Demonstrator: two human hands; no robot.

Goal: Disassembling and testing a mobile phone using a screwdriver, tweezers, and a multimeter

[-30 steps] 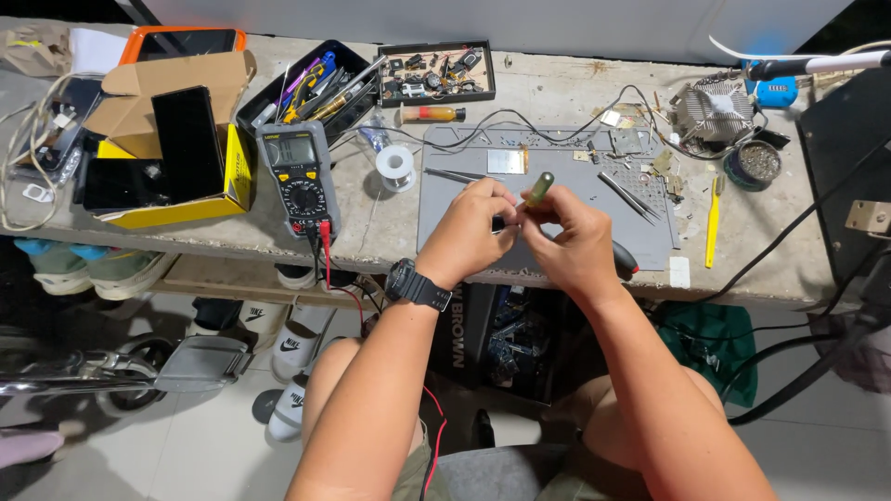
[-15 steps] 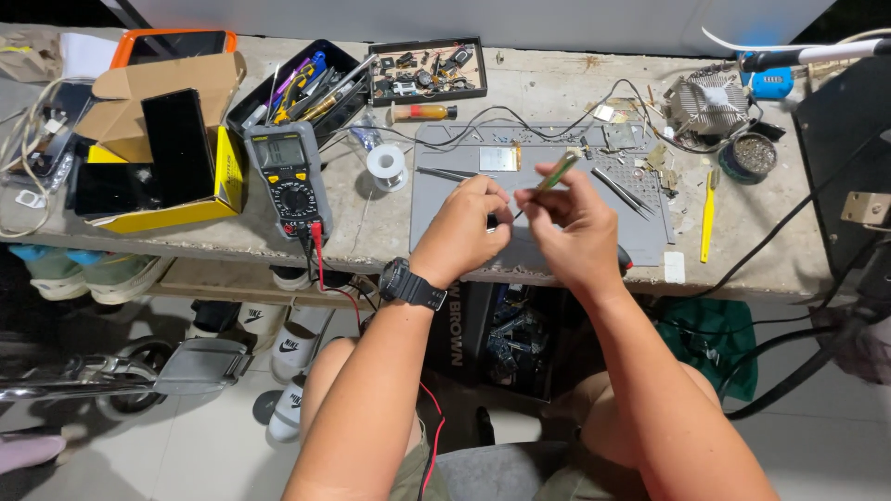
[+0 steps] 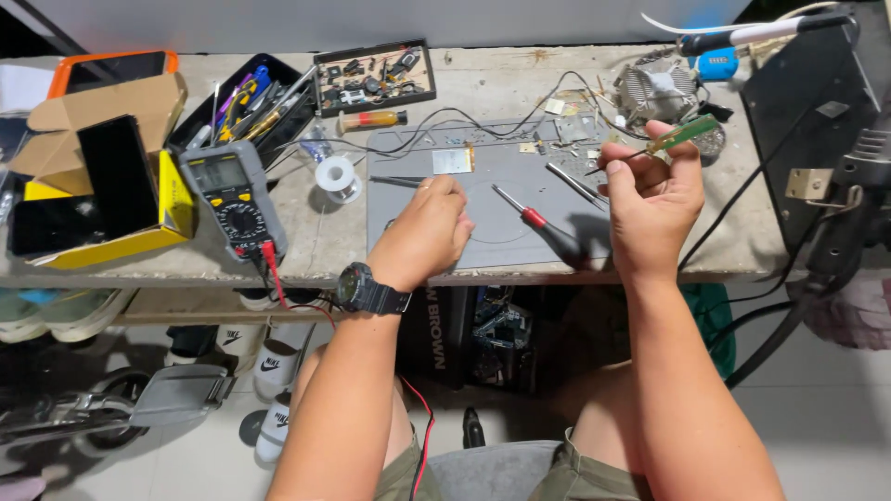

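Screwdriver (image 3: pixel 670 139) with green handle pinched in right hand (image 3: pixel 650 199) fingers, long axis tip-left, handle up-right, raised off grey mat (image 3: pixel 492 241). Left hand (image 3: pixel 422 232) fisted, fingers together, contents unclear, just left of red-handled screwdriver (image 3: pixel 534 221).

A worn, pale stone-like counter (image 3: pixel 483 83) runs across the upper part of the view, backed by a plain light wall (image 3: pixel 371 19). Below its front edge sits a lower shelf (image 3: pixel 186 304) with shoes (image 3: pixel 56 311) tucked beneath the top. The floor (image 3: pixel 817 417) is laid with light tiles. Lighting is even and bright, casting short soft shadows.
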